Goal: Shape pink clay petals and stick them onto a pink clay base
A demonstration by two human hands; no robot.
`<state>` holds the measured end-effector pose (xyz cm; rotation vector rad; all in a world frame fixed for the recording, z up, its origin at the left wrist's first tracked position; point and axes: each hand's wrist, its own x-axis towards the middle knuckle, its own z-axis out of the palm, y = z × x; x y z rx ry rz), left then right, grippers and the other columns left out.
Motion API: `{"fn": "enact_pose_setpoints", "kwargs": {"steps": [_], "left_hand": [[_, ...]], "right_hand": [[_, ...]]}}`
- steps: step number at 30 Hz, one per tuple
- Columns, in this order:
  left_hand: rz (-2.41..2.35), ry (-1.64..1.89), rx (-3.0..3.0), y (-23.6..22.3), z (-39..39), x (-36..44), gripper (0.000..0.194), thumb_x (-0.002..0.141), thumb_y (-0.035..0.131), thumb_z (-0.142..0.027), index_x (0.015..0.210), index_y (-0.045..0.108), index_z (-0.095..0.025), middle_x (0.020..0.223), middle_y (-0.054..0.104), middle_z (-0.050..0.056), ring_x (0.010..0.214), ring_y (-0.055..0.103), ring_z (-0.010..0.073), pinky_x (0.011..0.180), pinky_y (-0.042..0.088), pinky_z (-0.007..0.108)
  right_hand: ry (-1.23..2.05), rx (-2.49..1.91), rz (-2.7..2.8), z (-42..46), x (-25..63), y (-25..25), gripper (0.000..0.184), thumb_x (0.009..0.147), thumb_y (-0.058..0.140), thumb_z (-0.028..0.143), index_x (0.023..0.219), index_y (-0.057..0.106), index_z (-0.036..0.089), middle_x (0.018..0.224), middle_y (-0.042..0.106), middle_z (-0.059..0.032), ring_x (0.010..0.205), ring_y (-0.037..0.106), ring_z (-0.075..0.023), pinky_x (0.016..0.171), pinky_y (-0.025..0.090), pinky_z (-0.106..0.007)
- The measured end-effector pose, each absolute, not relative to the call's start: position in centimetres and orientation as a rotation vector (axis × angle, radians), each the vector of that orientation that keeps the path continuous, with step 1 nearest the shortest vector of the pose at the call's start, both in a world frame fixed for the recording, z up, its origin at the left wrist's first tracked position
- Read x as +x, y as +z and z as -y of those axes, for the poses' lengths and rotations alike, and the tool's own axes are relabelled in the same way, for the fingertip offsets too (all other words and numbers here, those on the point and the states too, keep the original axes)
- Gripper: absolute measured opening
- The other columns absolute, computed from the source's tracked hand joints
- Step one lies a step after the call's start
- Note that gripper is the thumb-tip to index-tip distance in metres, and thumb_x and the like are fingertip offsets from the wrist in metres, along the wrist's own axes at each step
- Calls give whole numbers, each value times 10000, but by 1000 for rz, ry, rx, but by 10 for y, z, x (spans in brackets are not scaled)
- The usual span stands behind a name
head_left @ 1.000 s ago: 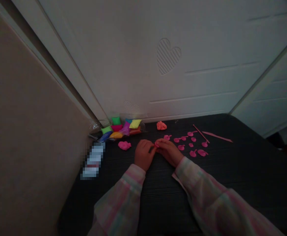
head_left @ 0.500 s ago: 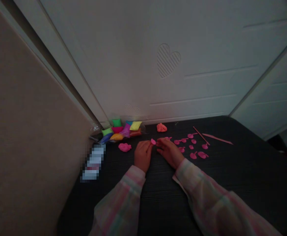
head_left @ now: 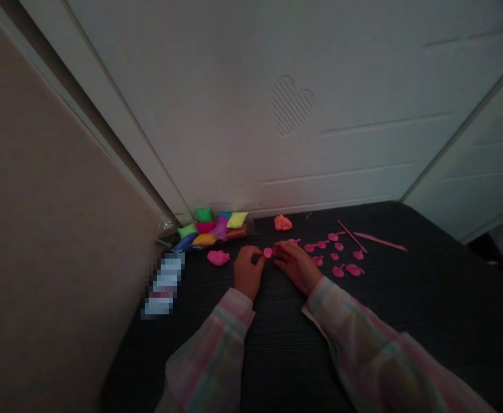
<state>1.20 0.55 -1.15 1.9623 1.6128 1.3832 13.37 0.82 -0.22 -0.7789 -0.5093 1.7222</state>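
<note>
A small flattened piece of pink clay [head_left: 268, 252] is pinched between the thumb and forefinger of my left hand [head_left: 248, 271], just above the dark table. My right hand [head_left: 297, 265] is close on the other side of it, fingers curved and a little apart; whether a fingertip touches the clay is hard to tell. To the left of my left hand lies a larger pink clay lump [head_left: 219, 257]. Several small pink clay pieces [head_left: 338, 271], some with thin tails, are spread out beyond my right hand, one partly hidden behind it.
Colourful clay packets [head_left: 220, 228] in clear plastic lie at the back left. An orange clay lump [head_left: 283, 222] sits near the white panel [head_left: 217, 115]. Two thin pink tools [head_left: 380, 241] rest at the right. A blurred-out item [head_left: 164, 285] is on the table's [head_left: 277, 355] left side.
The clay piece in my left hand has turned to show a rounder face and sits slightly lower. My left hand has shifted slightly left; the right hand has barely moved.
</note>
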Motion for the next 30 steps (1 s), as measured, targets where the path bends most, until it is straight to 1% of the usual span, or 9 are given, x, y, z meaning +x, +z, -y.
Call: {"fn": "enact_pose_setpoints", "kwargs": {"steps": [3,7,9,13,17,20,23,26,30], "left_hand": [[-1603,1376,1929,-11,-6,12,35,657,517,-193,666,526,-160,696,538,8,698,501,118,643,402,248],[-1523,1364,1963,-9,-7,12,138,722,437,-213,782,554,-169,796,569,34,775,503,123,719,391,265],[-1506,1360,1962,-9,-7,12,154,732,420,-204,803,553,-169,819,571,39,793,501,123,740,384,268],[-1576,1334,1849,-9,-7,12,90,681,491,-229,700,546,-160,727,558,21,706,505,116,660,399,246],[-1685,1317,1734,-10,-8,12,62,625,540,-206,625,506,-155,639,521,-11,610,484,99,582,389,223],[-1658,1315,1730,-11,-8,12,81,644,523,-236,658,524,-156,667,533,-4,634,491,104,604,389,228],[-1584,1317,1777,-10,-8,11,160,711,441,-265,765,549,-160,763,561,23,723,505,118,674,380,244],[-1565,1309,1792,-9,-8,10,209,750,373,-252,795,553,-158,797,569,36,766,505,125,704,368,254],[-1565,1307,1679,-9,-8,11,160,699,456,-286,720,544,-154,702,558,10,667,504,112,628,377,234]], "right_hand": [[1716,-780,519,-9,134,-3,54,587,576,235,626,563,200,681,552,31,667,480,-90,574,349,-226],[1718,-780,518,-9,134,-5,57,594,572,242,633,564,201,679,548,33,649,476,-84,566,347,-225],[1717,-776,520,-9,134,-5,57,598,571,242,636,565,200,681,545,33,650,475,-82,567,348,-223],[1716,-778,514,-10,134,-5,62,593,576,244,637,564,200,680,544,33,657,476,-82,572,352,-222],[1715,-785,527,-9,134,-4,73,582,585,245,633,562,198,688,546,30,665,476,-86,576,357,-224],[1716,-789,533,-8,134,-3,81,573,590,250,630,561,200,693,549,30,667,478,-87,571,356,-222],[1713,-802,542,-8,134,-3,87,570,592,262,630,563,206,695,553,31,667,482,-88,573,356,-225],[1705,-808,562,-8,134,-4,87,569,592,269,628,565,211,698,559,32,668,487,-92,583,356,-234],[1702,-798,568,-9,134,-5,86,573,587,270,633,563,213,710,563,30,672,489,-97,585,354,-239]]}}
